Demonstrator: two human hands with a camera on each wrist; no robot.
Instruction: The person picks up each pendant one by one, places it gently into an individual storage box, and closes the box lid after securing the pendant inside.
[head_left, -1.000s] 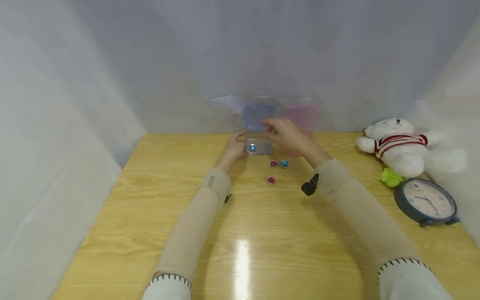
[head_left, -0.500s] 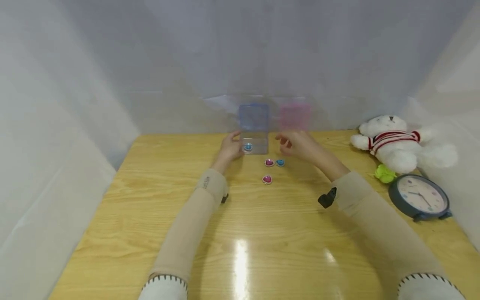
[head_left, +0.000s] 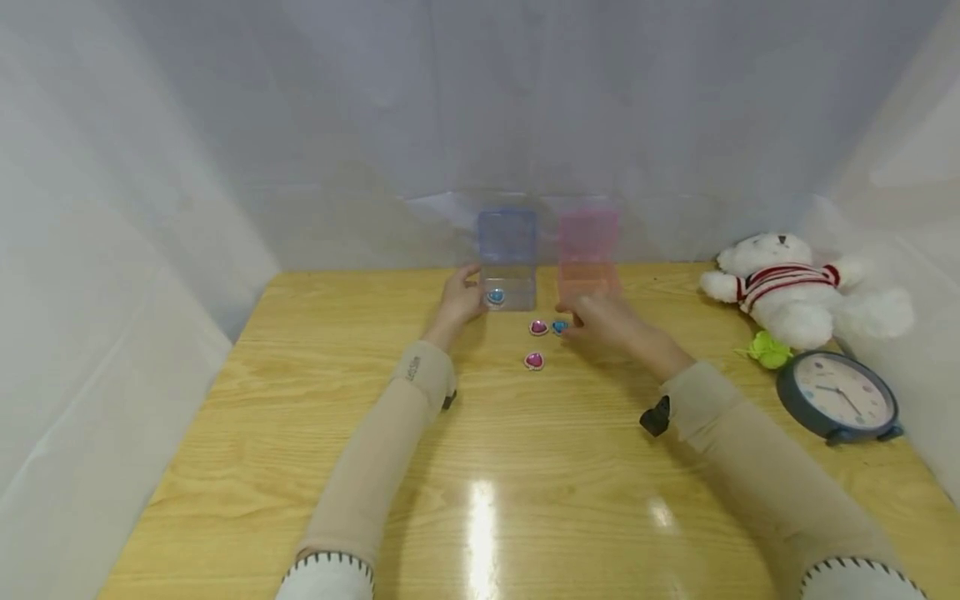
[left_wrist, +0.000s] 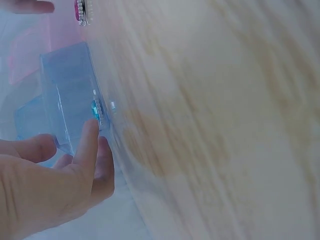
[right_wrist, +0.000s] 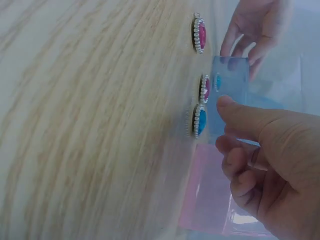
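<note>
My left hand grips the left end of a clear blue plastic box, its lid tipped up at the back. A blue heart-shaped pendant with a silver beaded rim lies inside. My right hand hovers over the front of a clear pink box, also with its lid raised. Thumb and forefinger are apart, right by a second blue pendant on the table; the other fingers curl loosely. Just left of that lies a pink pendant, with another pink pendant nearer me.
A white plush bear in a striped sweater lies at the right of the wooden table. In front of it are a green leafy piece and a round dark-rimmed clock. A pale curtain hangs behind the boxes.
My right hand has moved from above the blue box, right and then down toward me, to the blue pendant on the table. My left hand stays at the blue box.
</note>
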